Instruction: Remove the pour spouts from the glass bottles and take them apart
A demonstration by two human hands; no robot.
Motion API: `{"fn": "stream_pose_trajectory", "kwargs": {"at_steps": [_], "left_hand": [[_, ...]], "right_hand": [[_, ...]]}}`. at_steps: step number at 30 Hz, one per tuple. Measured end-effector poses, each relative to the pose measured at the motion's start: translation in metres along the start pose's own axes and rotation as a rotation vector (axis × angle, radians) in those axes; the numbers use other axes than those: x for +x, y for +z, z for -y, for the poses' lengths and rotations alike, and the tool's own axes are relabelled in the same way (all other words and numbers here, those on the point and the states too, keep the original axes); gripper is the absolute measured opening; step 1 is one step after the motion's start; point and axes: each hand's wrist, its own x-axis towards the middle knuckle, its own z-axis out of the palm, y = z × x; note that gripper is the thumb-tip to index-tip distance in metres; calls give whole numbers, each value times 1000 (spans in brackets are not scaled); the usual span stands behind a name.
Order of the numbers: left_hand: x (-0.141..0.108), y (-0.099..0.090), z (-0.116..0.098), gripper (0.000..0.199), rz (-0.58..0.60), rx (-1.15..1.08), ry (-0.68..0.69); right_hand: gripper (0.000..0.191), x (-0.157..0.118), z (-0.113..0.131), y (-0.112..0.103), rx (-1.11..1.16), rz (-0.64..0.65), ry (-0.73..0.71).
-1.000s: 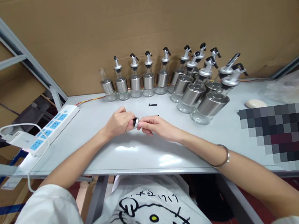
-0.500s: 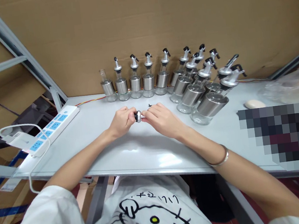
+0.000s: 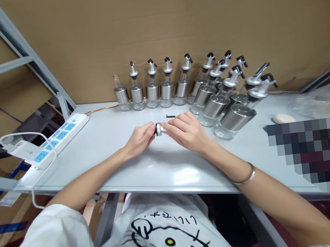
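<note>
A silver and black pour spout (image 3: 159, 129) is held sideways between my hands, above the middle of the table. My left hand (image 3: 140, 139) is closed around its black stopper end, which the fingers largely hide. With its fingertips, my right hand (image 3: 188, 132) pinches the thin silver spout end. Just beyond the right fingers, a small black lever piece (image 3: 170, 116) lies on the tabletop. At the left end of the back row stands a glass bottle (image 3: 121, 94) with a steel sleeve and an uncovered neck.
Several sleeved bottles with spouts (image 3: 167, 89) stand along the back and to the right. A white power strip (image 3: 61, 140) with a plugged-in charger lies at left. A pale rounded object (image 3: 283, 119), a clear plastic bag (image 3: 321, 98) and a pixelated patch are at right.
The camera view has shifted slightly. My left fingers have loosened to a flatter grip on the spout, and the right hand has moved a little, showing more of the black piece behind it.
</note>
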Motion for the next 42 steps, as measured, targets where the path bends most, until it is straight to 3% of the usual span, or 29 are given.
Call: {"fn": "stream_pose_trajectory", "kwargs": {"at_steps": [4, 10, 14, 19, 21, 23, 25, 26, 28, 30, 32, 37, 40, 42], "left_hand": [[1, 4, -3, 49, -119, -1, -12], [2, -3, -7, 42, -119, 82, 91], [4, -10, -6, 34, -113, 250, 222], [4, -18, 3, 32, -141, 399, 363], [5, -28, 5, 36, -276, 389, 327], [7, -43, 5, 39, -504, 359, 245], [13, -59, 5, 41, -588, 385, 225], [17, -65, 6, 40, -525, 437, 228], [28, -73, 10, 34, -281, 589, 199], [40, -75, 21, 26, -32, 748, 132], [51, -74, 36, 22, 107, 877, 102], [68, -73, 66, 24, 212, 1062, 62], [68, -77, 68, 29, 257, 1066, -5], [65, -78, 66, 37, 227, 1006, -14]], "right_hand": [[30, 5, 4, 0, -56, 2, 57], [38, 7, 10, -3, 46, 25, 174], [47, 10, 16, -4, 347, 35, 350], [57, 12, 25, -5, 966, 144, 700], [59, 12, 23, -4, 1192, 107, 857], [58, 13, 17, -2, 1300, -40, 980], [54, 15, 9, 0, 1289, -212, 1055], [51, 16, 6, 1, 1269, -264, 1075], [44, 18, 2, 2, 1252, -285, 1091], [38, 18, 1, 4, 1250, -240, 1098], [33, 16, 2, 4, 1229, -200, 1107], [31, 11, 1, 6, 1218, -197, 1092], [31, 12, -1, 6, 1228, -187, 1093], [30, 12, -2, 6, 1232, -192, 1106]]}}
